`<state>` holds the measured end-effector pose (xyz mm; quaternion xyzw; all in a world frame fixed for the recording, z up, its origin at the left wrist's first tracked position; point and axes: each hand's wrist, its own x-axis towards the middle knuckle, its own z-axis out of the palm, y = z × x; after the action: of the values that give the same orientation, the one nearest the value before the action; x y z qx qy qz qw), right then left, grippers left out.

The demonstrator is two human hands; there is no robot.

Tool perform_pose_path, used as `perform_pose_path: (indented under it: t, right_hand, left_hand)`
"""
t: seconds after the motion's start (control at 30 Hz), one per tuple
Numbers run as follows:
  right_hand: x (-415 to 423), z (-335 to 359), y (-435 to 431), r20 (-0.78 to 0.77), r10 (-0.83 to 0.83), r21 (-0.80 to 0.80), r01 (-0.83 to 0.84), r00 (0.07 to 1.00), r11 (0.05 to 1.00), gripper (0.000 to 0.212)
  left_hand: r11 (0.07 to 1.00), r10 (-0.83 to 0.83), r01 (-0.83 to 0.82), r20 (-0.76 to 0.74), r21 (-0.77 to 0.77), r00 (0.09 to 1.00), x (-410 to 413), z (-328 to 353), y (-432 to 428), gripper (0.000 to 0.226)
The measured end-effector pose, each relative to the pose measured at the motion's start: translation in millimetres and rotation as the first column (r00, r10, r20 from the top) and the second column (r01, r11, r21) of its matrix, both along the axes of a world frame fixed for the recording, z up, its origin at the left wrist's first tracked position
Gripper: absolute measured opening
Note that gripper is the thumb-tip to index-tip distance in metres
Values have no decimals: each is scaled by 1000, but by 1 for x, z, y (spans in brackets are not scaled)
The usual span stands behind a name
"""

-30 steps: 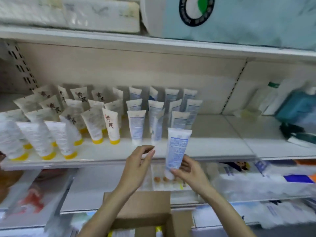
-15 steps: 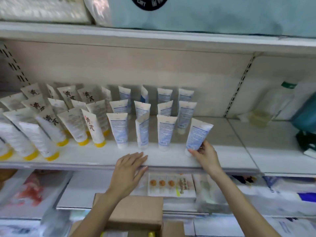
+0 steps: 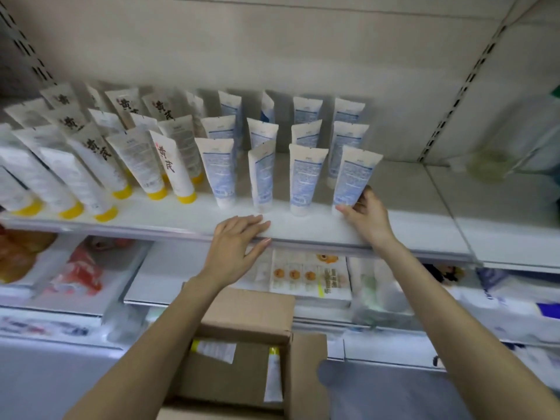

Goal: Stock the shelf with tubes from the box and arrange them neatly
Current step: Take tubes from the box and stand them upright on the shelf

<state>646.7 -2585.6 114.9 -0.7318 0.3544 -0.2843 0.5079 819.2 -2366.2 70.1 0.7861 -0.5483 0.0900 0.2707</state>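
My right hand (image 3: 368, 218) pinches the tube (image 3: 355, 177) low on its body, thumb on the near side by the cap and fingers curled round its right edge. The tube stands cap-down on the shelf (image 3: 400, 234), at the right end of the front row. It is white, with a block of fine blue print down its face and a thin blue band above that. Its flat crimped end is uppermost and flares wide, and the body narrows to a white cap at the base. It tilts slightly, top to the right.

My left hand (image 3: 238, 247) holds nothing. Its fingers are straight and together, lying flat on the shelf's near edge, with the thumb just below the lip.

Left of my tube stand the other blue-printed tubes (image 3: 304, 177), lined up in rows running to the far wall, all cap-down. Further left are the yellow-capped tubes (image 3: 171, 168), white with dark brush characters, packed closer and leaning at mixed angles.

Near me, below the shelf, the brown cardboard box (image 3: 242, 316) sits open. More tubes (image 3: 213, 350) lie inside it, one showing a yellow cap.
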Motion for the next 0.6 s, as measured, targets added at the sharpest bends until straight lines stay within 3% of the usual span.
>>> perform_pose_path:
  t: [0.4, 0.6]
  right_hand:
    - [5, -10, -3, -23, 0, -22, 0, 1000, 1000, 38]
    - [6, -3, 1, -207, -43, -71, 29, 977, 997, 41]
  left_hand:
    - [998, 3, -1, -37, 62, 999, 0, 0, 3, 49]
    - [994, 16, -8, -72, 105, 997, -4, 7, 5, 59]
